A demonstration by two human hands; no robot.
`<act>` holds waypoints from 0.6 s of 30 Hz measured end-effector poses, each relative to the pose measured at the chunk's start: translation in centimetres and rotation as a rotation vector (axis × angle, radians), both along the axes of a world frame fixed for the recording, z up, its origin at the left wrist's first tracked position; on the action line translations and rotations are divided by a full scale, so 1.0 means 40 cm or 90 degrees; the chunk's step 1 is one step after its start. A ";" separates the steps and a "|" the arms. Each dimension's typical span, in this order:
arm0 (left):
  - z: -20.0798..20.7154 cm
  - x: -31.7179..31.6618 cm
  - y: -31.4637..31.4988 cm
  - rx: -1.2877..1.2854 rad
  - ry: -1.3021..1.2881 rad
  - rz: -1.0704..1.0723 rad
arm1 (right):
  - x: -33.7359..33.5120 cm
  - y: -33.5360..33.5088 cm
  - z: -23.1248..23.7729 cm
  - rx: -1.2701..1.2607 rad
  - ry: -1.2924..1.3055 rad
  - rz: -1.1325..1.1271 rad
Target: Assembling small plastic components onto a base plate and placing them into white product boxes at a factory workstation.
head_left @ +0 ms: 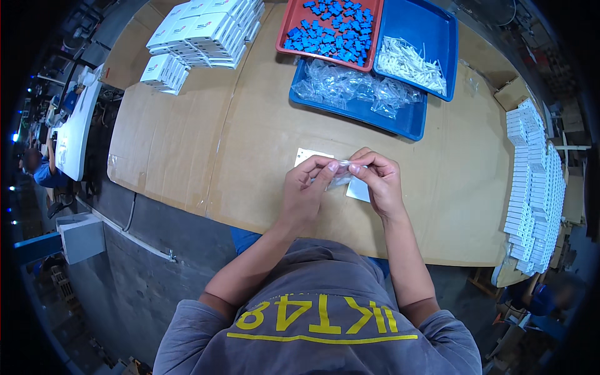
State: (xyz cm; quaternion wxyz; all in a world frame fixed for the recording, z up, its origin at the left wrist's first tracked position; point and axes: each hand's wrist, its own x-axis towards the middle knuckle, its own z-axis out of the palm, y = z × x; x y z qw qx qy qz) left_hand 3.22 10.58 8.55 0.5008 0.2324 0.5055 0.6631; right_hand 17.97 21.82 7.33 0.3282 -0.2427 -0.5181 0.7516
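Note:
Both hands meet over the near middle of the cardboard-covered table, each closed in a pinch. My left hand (pixel 304 190) grips the left side of the top edge of a small clear plastic bag (pixel 340 180). On its right side, the thumb and fingers of my right hand (pixel 383 182) hold the same edge. What is inside the bag, if anything, is too small to make out. Under my right hand lies a flat white piece (pixel 358 190), partly covered. Just beyond my left hand is another white piece (pixel 306 154) with small holes, also partly hidden.
A red tray (pixel 288 19) of blue plastic parts, a blue tray (pixel 437 28) of white strips and a blue tray (pixel 406 125) of clear bags stand at the back. White boxes (pixel 200 34) are stacked back left, more white boxes (pixel 531 194) along the right edge. Other people sit farther off.

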 end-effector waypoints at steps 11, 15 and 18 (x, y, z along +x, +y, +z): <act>0.006 -0.010 0.012 -0.010 -0.057 0.014 | -0.031 -0.010 0.029 0.000 0.017 -0.057; -0.026 -0.044 0.019 -0.094 -0.294 -0.036 | -0.027 -0.015 0.023 0.044 -0.030 -0.052; -0.084 -0.056 0.007 -0.127 -0.428 -0.110 | -0.024 -0.009 0.024 0.162 -0.047 0.007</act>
